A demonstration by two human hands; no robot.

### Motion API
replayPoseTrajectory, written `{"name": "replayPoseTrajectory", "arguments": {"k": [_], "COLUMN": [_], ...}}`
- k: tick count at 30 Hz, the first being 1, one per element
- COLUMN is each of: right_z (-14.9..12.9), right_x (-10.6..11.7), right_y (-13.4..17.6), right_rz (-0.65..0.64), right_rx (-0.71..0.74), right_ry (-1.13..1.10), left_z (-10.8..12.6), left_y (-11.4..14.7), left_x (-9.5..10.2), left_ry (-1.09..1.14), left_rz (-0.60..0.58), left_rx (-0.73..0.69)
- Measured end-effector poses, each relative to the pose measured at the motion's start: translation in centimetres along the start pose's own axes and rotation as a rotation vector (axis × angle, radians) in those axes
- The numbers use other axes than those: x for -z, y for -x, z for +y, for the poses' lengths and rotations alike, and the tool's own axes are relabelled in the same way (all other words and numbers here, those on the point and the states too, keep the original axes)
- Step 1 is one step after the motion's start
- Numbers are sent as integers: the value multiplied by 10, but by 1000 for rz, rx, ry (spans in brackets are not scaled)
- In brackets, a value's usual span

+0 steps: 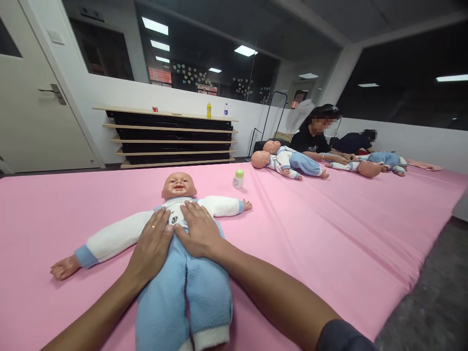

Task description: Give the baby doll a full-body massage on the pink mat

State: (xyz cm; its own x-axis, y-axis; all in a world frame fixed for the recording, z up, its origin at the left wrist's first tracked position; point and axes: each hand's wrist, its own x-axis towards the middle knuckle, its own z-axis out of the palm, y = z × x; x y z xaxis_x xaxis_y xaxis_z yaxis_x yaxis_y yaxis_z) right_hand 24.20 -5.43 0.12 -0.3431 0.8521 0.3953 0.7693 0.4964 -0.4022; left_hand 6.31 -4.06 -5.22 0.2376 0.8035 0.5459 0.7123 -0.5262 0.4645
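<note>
On its back lies a baby doll (179, 185) in a white top and fuzzy blue trousers, head away from me and arms spread wide. My left hand (153, 241) rests flat on the left side of its belly and chest, with a ring on one finger. Beside it my right hand (200, 228) lies flat on the chest, fingers stretched toward the doll's neck. The two thumbs come close together over the belly. A small white bottle with a green cap (238, 179) stands beyond the doll's outstretched arm on the right.
A pink sheet (310, 234) covers the table. Two more dolls (288, 158) lie at the far side, and others (369, 168) lie farther right, where a co-worker (314, 131) handles one. Another person sits behind. Stacked boards (171, 134) stand against the wall.
</note>
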Motion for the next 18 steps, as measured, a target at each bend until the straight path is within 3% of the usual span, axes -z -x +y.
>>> {"name": "replayPoseTrajectory", "arguments": {"k": [9, 13, 16, 18], "right_z": [2, -2, -5, -6], "right_x": [-6, 3, 9, 11], "right_y": [3, 8, 9, 7], "right_rz": [32, 113, 74, 31], "right_rx": [-151, 42, 231, 265], "right_ry": [-1, 36, 20, 6], "left_z": [7, 7, 2, -2], "left_y": [-1, -1, 0, 0], "left_x": [8, 12, 10, 7], "left_ry": [-85, -41, -14, 16], "left_rz": [-29, -69, -63, -71], "left_rx": [-148, -242, -229, -187]}}
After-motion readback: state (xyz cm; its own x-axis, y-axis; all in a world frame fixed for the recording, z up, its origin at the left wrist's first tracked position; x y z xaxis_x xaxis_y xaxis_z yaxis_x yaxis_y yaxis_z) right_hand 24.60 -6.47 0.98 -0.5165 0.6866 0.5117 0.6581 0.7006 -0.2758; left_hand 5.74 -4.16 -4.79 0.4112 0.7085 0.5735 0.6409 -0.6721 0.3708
